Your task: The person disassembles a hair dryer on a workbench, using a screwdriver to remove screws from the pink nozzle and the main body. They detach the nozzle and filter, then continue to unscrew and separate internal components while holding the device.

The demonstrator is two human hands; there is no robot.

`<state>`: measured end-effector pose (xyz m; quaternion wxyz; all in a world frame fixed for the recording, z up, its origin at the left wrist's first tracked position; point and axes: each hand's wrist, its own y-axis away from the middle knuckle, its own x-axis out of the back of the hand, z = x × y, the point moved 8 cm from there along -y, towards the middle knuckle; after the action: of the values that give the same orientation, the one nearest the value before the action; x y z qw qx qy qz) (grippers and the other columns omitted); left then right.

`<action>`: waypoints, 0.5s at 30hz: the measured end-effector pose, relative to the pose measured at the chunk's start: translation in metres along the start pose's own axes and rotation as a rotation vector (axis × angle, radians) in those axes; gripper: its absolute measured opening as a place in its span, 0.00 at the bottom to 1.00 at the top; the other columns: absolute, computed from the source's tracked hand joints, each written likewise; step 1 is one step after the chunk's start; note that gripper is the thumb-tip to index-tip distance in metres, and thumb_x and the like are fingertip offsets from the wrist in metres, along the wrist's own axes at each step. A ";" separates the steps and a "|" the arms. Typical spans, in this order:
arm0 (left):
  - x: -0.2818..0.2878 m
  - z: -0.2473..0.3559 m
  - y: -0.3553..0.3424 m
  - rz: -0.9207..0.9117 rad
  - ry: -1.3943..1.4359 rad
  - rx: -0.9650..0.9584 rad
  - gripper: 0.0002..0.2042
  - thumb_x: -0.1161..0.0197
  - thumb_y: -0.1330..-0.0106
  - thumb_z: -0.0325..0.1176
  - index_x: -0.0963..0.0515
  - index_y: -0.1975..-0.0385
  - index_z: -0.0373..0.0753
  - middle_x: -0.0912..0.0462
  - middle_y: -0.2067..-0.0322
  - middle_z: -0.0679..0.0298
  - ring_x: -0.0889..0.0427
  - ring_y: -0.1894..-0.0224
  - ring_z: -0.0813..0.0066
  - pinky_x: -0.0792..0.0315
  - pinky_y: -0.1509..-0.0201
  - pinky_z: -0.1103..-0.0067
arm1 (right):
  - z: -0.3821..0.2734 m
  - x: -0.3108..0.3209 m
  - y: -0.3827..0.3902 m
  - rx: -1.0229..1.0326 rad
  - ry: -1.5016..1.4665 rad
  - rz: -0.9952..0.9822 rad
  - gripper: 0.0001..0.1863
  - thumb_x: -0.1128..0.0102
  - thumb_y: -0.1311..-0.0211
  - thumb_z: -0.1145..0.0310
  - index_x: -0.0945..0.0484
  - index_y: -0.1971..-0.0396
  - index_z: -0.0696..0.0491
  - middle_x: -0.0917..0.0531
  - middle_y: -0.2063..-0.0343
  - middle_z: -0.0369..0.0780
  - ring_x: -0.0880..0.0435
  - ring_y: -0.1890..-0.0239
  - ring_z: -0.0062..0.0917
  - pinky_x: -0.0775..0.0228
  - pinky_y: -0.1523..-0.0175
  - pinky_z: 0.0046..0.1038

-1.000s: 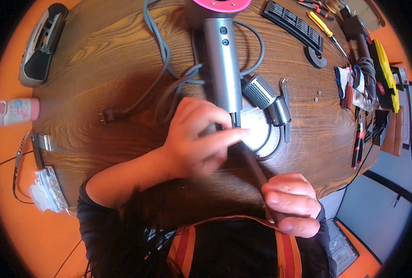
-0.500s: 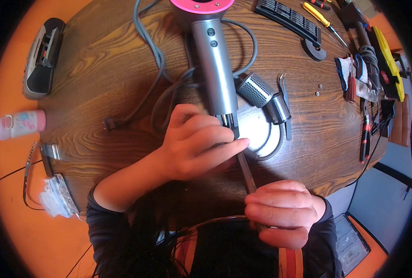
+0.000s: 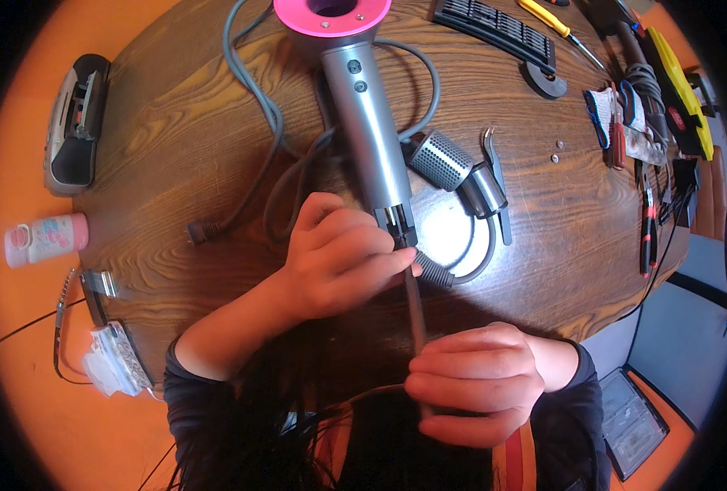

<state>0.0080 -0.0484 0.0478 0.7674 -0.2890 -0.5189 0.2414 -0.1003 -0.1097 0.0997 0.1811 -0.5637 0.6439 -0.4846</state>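
A hair dryer with a silver handle point(image 3: 367, 135) and pink ring point(image 3: 302, 20) lies lengthwise on the wooden table point(image 3: 159, 139). My left hand point(image 3: 331, 262) is curled at the handle's open lower end, fingertips pinched on a black fitting point(image 3: 402, 235). Below it, my right hand point(image 3: 470, 385) wraps round a long, narrow dark rod point(image 3: 415, 307), whose upper end meets my left fingers. A ribbed cord sleeve point(image 3: 435, 268) lies beside them. Right of the handle are a perforated cylinder point(image 3: 439, 159), a smaller dark cylinder point(image 3: 482, 188) and curved tweezers point(image 3: 502, 221).
Grey cable point(image 3: 273, 123) loops left of the dryer. A bit set point(image 3: 494, 33), yellow screwdriver point(image 3: 543, 16), gloves point(image 3: 599, 110), pliers point(image 3: 648, 237) and a yellow case point(image 3: 678, 90) crowd the right. A pink bottle point(image 3: 44, 240) and grey device point(image 3: 77, 123) are at left.
The dryer and surroundings appear shifted in the view. My right hand has moved left and down with the rod, and my left fingertips have drawn in on the fitting.
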 end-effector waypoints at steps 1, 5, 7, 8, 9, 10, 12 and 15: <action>-0.001 -0.003 0.000 -0.020 0.037 0.028 0.13 0.35 0.58 0.29 0.23 0.69 0.44 0.29 0.74 0.72 0.29 0.72 0.78 0.40 0.66 0.79 | 0.000 0.001 0.000 -0.004 0.020 0.016 0.10 0.45 0.56 0.74 0.24 0.70 0.56 0.20 0.69 0.46 0.22 0.65 0.30 0.24 0.60 0.27; -0.006 -0.005 -0.001 -0.075 0.058 0.005 0.12 0.35 0.57 0.29 0.23 0.70 0.44 0.29 0.73 0.72 0.29 0.72 0.78 0.40 0.66 0.79 | 0.000 0.006 0.000 -0.020 0.120 0.094 0.11 0.43 0.58 0.74 0.24 0.69 0.54 0.20 0.68 0.46 0.22 0.65 0.31 0.25 0.61 0.27; -0.009 -0.005 -0.002 -0.065 0.040 -0.005 0.12 0.34 0.57 0.29 0.23 0.70 0.44 0.28 0.73 0.71 0.29 0.71 0.77 0.40 0.67 0.80 | 0.000 0.008 0.000 -0.021 0.147 0.110 0.11 0.42 0.59 0.73 0.24 0.70 0.52 0.20 0.67 0.46 0.22 0.64 0.30 0.25 0.62 0.26; -0.009 -0.005 -0.002 -0.046 0.052 0.001 0.12 0.34 0.57 0.29 0.23 0.69 0.44 0.28 0.73 0.71 0.29 0.71 0.77 0.40 0.67 0.80 | 0.000 0.011 0.000 -0.026 0.171 0.137 0.11 0.42 0.60 0.73 0.23 0.71 0.52 0.20 0.67 0.46 0.22 0.64 0.30 0.25 0.63 0.26; -0.009 -0.006 -0.002 -0.029 0.070 0.019 0.12 0.35 0.56 0.30 0.23 0.68 0.44 0.28 0.73 0.71 0.29 0.71 0.77 0.40 0.67 0.79 | 0.001 0.011 0.000 -0.029 0.171 0.125 0.11 0.41 0.61 0.72 0.22 0.72 0.50 0.21 0.66 0.46 0.22 0.64 0.29 0.26 0.63 0.26; -0.008 -0.005 -0.002 -0.004 0.090 0.024 0.13 0.35 0.56 0.30 0.23 0.68 0.44 0.28 0.73 0.71 0.29 0.71 0.76 0.40 0.67 0.79 | 0.001 0.010 0.000 -0.020 0.174 0.115 0.11 0.41 0.61 0.72 0.22 0.71 0.50 0.21 0.66 0.46 0.22 0.64 0.30 0.26 0.62 0.26; -0.010 -0.008 -0.003 -0.025 0.100 0.048 0.17 0.34 0.60 0.28 0.23 0.66 0.43 0.28 0.72 0.71 0.29 0.71 0.75 0.40 0.68 0.79 | 0.003 0.006 0.000 -0.029 0.159 0.054 0.12 0.40 0.62 0.71 0.22 0.71 0.50 0.21 0.66 0.47 0.22 0.64 0.30 0.26 0.62 0.26; -0.009 -0.011 -0.003 -0.090 0.050 0.039 0.20 0.33 0.64 0.27 0.23 0.65 0.44 0.28 0.71 0.70 0.29 0.71 0.73 0.39 0.68 0.78 | 0.008 0.010 0.000 -0.075 0.179 0.027 0.12 0.42 0.52 0.74 0.27 0.66 0.48 0.23 0.66 0.48 0.23 0.63 0.34 0.24 0.65 0.28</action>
<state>0.0151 -0.0585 0.0413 0.7958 -0.2562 -0.5072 0.2096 -0.0974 -0.1216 0.0992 0.1082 -0.5159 0.6828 -0.5058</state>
